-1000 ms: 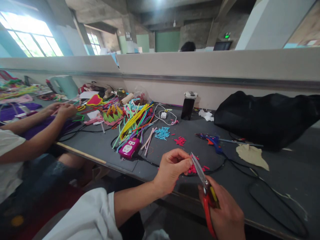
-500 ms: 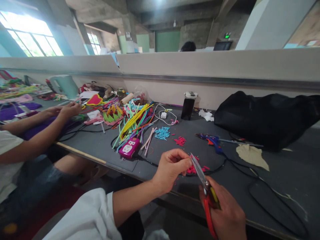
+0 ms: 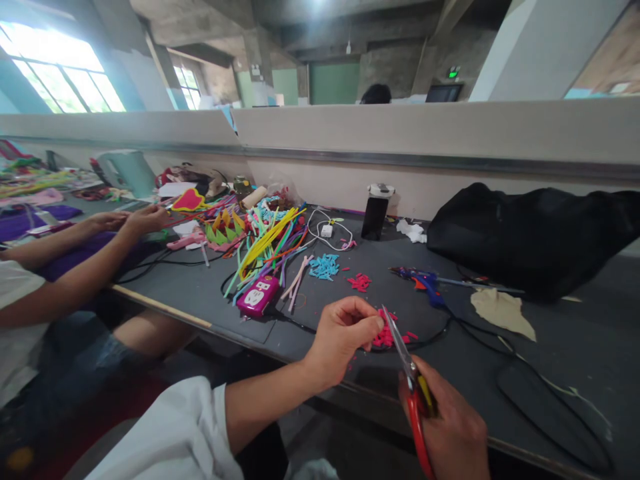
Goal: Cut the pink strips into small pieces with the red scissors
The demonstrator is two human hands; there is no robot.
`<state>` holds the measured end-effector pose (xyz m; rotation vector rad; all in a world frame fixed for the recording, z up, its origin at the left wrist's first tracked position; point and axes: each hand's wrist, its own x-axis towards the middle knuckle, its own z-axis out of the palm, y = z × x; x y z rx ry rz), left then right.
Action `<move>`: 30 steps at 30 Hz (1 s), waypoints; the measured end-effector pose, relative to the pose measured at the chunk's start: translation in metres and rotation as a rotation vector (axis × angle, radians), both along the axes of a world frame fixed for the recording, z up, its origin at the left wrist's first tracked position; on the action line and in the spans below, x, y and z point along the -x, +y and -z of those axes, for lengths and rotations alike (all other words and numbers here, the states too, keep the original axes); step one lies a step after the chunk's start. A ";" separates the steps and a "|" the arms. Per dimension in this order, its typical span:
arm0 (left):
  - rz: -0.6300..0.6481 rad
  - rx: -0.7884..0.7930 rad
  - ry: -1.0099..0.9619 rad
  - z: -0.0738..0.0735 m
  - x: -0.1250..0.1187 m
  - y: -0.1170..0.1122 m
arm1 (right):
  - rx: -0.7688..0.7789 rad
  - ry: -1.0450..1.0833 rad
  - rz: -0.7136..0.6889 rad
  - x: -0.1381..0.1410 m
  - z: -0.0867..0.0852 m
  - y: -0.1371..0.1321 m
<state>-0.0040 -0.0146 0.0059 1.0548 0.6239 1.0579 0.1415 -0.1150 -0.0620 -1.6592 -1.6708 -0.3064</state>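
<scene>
My right hand [image 3: 453, 427] grips red-handled scissors [image 3: 407, 370] low at the right, blades pointing up and left. My left hand [image 3: 345, 333] is pinched closed just left of the blade tips, its fingers holding something too small to make out. Right behind the blades lies a little heap of red cut pieces [image 3: 385, 335] on the dark table [image 3: 200, 293]. Another red heap [image 3: 360, 282] and a blue heap [image 3: 325, 266] lie farther back.
A pile of coloured pipe cleaners [image 3: 265, 240], a pink power strip [image 3: 259, 295], a blue glue gun [image 3: 420, 280], a black bag [image 3: 535, 233] and a black cup [image 3: 375, 212] sit on the table. Cables loop at the right. Another person's hands [image 3: 140, 219] work at the left.
The scissor tips have dropped slightly toward the red heap. The other person's hands at the left have shifted a little to the right.
</scene>
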 end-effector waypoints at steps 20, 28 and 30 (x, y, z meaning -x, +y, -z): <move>0.073 -1.592 0.907 0.022 -0.004 -0.003 | -0.059 0.136 0.017 -0.006 -0.011 0.003; 0.082 -1.720 0.940 0.019 -0.002 -0.007 | -0.101 0.129 -0.013 -0.006 -0.010 0.007; 0.171 -1.544 0.934 0.020 -0.003 -0.006 | -0.083 0.133 -0.021 -0.007 -0.013 0.007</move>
